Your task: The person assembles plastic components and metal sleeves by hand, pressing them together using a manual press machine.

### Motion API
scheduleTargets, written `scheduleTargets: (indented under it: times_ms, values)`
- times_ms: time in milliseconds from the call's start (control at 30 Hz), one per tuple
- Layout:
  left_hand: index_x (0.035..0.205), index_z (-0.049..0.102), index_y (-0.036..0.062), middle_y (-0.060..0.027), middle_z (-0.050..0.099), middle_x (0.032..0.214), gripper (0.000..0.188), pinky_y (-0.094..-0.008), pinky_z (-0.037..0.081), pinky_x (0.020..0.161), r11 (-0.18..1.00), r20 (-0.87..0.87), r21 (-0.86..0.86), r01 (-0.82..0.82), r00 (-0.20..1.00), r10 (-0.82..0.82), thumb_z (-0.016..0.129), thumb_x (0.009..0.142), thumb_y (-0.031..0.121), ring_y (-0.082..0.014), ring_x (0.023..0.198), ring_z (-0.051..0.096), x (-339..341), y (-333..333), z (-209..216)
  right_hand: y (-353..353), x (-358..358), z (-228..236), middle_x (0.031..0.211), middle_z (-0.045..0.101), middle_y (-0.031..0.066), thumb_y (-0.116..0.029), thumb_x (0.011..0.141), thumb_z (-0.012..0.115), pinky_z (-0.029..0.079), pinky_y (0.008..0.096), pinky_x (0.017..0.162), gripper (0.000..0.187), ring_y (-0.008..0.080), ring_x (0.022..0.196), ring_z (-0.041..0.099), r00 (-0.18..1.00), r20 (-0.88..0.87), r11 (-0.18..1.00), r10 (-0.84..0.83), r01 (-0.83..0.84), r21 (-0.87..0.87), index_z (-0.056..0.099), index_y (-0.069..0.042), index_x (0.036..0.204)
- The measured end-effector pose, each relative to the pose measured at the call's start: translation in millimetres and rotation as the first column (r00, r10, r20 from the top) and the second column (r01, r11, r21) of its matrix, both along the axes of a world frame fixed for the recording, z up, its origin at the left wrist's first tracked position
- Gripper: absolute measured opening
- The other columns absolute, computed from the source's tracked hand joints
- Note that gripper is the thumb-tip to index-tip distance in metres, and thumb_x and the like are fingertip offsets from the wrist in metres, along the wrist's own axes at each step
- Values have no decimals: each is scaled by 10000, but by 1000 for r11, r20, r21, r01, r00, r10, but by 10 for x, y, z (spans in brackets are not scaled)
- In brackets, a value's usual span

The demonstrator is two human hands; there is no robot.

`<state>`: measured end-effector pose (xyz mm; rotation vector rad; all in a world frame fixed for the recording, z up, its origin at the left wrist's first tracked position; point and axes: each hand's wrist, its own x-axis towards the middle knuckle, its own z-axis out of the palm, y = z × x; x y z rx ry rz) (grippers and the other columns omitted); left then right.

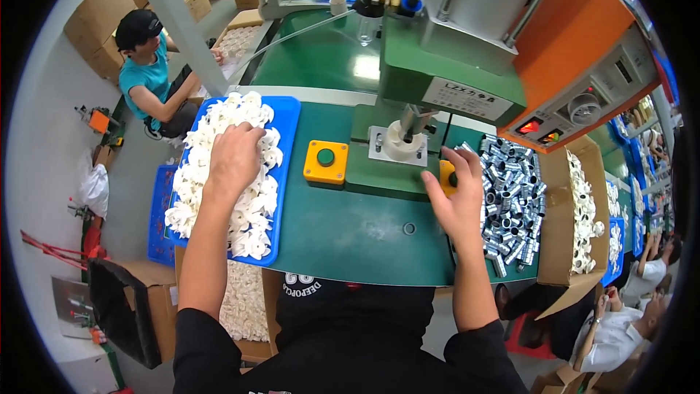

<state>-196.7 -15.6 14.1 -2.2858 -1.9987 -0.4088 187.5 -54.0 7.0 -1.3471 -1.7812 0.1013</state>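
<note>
My left hand point(235, 157) reaches into a blue tray point(290, 120) heaped with white plastic parts point(251, 208). Its fingers curl down among them, close together, and whatever they grip is hidden. My right hand point(462, 201) is held open beside the press, thumb and fingers apart, with nothing in it. Just behind its fingers sits a yellow button box point(446, 175), partly covered by the hand. On the metal plate point(378, 147) of the green press base point(364, 177) stands a white round plastic part point(403, 144), under the press's metal tip point(417, 118).
A yellow box with a green button point(325, 163) stands left of the press. Metal sleeves point(510, 197) pile up on the right, next to a cardboard box point(558, 211) of white parts. One small ring point(410, 228) lies on the green table. A co-worker point(153, 76) sits at far left.
</note>
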Motion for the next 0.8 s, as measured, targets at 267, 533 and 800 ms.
scheduleTargets:
  times_ms: [267, 533, 800]
  values:
    - [1027, 779, 68, -136, 680, 1021, 236, -452, 544, 877, 1000, -41, -19, 13, 999, -14, 646, 843, 4, -346, 997, 672, -25, 126, -73, 457, -426, 312, 1177, 667, 151, -212, 835, 812, 529, 439, 899, 467, 326, 1055, 659, 913, -394, 988, 104, -141, -68, 640, -26, 1227]
    - [986, 756, 21, -150, 673, 1030, 171, -449, 543, 904, 999, 7, -43, 11, 1000, -11, 696, 826, 14, -358, 991, 664, 4, 145, 19, 365, -284, 290, 1100, 735, 153, -238, 801, 842, 541, 400, 943, 408, 304, 1053, 698, 987, -156, 997, -20, 9, -71, 733, -14, 1124]
    - [913, 697, -20, -201, 698, 916, 73, -452, 528, 864, 996, 236, -94, -4, 971, 26, 711, 868, 35, -381, 934, 673, -112, 278, 31, -254, 1345, 228, 1050, 728, 163, -199, 820, 851, 550, 379, 860, 392, 273, 939, 709, 944, -6, 944, -330, 330, -1, 715, 13, 1120]
